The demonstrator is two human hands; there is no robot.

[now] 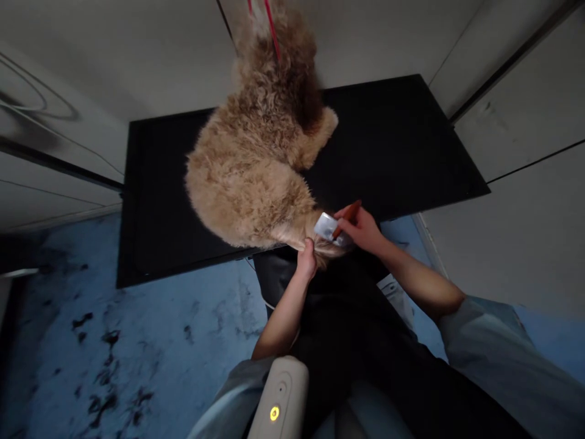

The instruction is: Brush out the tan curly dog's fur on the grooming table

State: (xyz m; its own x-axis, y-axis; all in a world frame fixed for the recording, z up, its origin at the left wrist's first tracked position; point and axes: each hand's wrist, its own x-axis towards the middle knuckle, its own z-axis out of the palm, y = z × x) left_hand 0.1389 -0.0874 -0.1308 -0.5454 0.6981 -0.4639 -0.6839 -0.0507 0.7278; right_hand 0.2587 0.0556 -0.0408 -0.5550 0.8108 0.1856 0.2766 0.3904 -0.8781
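A curly tan dog [256, 164] is on a black grooming table [393, 140], its hind leg [292, 231] stretched toward me over the near edge. My left hand [307, 261] is closed around the lower part of this leg, thumb on top. In my right hand [363, 230] is a slicker brush [327, 226] with a reddish-brown handle and a pale metal head. The brush head lies against the fur of the leg, just right of my left hand. Its bristles are hidden from me.
A red cord [272, 27] runs up from the dog's neck area. Dark clumps [109, 338] lie scattered on the blue floor [183, 366]. A beige device [281, 396] with a yellow light sits close at the bottom. White cables [59, 131] hang at the left wall.
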